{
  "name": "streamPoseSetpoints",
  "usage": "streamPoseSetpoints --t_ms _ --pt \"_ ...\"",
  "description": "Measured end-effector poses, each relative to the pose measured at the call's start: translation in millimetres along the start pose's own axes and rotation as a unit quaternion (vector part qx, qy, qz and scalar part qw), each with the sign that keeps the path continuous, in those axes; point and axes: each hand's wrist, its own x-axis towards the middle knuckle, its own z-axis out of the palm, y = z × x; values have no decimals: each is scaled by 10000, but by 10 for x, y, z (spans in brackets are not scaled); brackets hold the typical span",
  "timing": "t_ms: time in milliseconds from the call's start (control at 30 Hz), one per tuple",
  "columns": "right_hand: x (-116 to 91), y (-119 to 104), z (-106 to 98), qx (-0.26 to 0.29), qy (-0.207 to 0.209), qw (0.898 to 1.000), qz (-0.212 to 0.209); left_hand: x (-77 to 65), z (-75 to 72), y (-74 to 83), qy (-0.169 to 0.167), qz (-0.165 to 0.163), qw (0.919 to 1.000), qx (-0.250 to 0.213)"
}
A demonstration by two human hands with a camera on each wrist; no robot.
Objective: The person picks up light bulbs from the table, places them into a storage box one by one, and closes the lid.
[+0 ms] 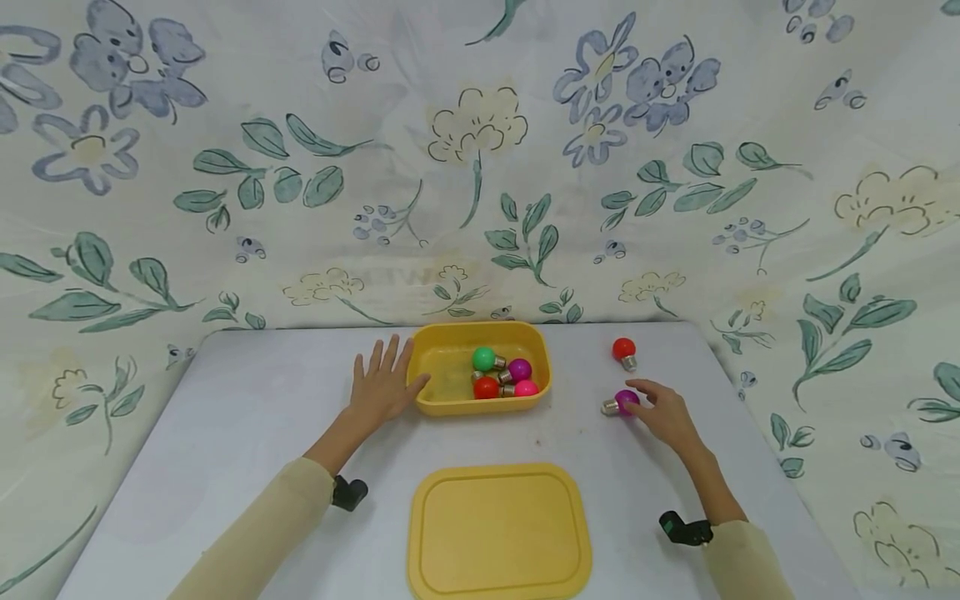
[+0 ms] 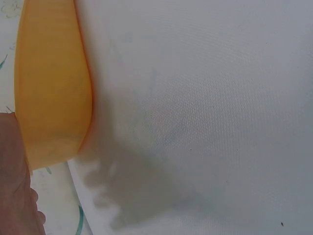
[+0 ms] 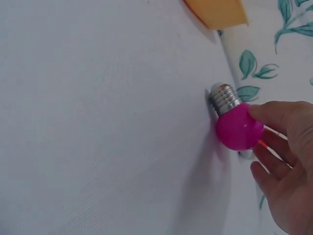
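At the right of the table, a purple light bulb with a silver screw base lies between the thumb and fingers of my right hand. In the right wrist view, the thumb presses one side of the bulb and the fingers curl behind it. My left hand has its fingers spread, with the thumb at the left wall of a yellow bin. Inside the bin, toward its right side, are a green bulb, a purple bulb, a red bulb and a pink bulb.
Beyond my right hand lies another red bulb. A flat yellow lid rests on the white table in front of the bin. Flower-patterned cloth rises behind the table's back edge and along both sides.
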Motion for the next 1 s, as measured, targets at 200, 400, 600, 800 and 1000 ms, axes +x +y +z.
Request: streamPoseSetpoints --t_ms 200,400,600,800,1000 --pt "-29 25 4 112 -26 9998 -142 -3 -1 0 -4 -9 10000 -29" --pt "-53 40 15 180 -118 9997 -96 -5 -12 8 28 10 10000 -4" --pt "-51 45 24 220 -185 9996 11 -14 -24 14 10 -3 10000 4" --pt "-58 54 48 244 -212 9993 167 -12 -17 16 22 -8 10000 43" --pt "-69 63 62 234 -107 9996 99 1 -4 7 -17 -18 10000 75"
